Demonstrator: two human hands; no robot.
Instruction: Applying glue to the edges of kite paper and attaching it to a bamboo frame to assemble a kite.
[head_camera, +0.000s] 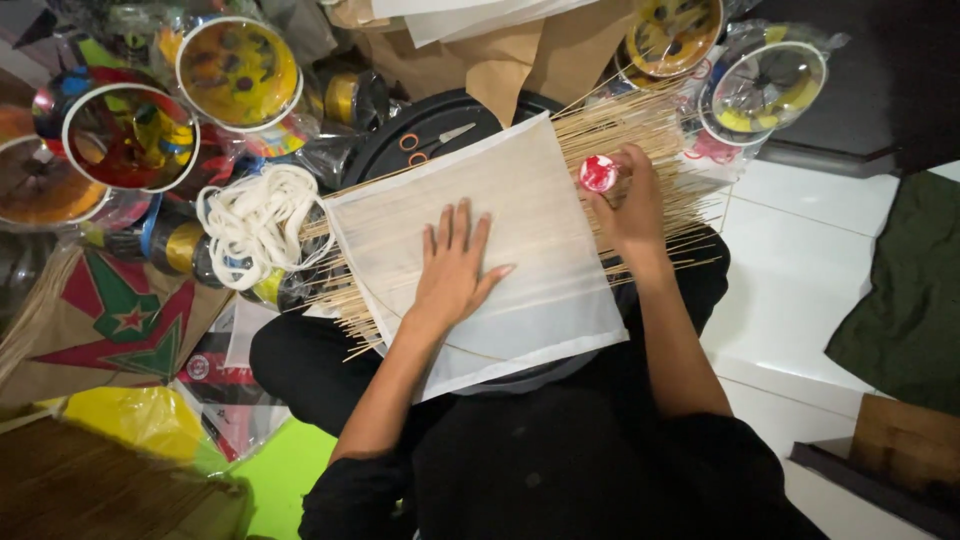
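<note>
White paper sheet (520, 200) lies flat over a layer of thin bamboo sticks (640, 125) across the person's lap. Left hand (455, 270) rests open on the sheet, palm down, fingers spread. Right hand (630, 205) grips a small red-capped bottle (598, 173) at the sheet's far right edge.
</note>
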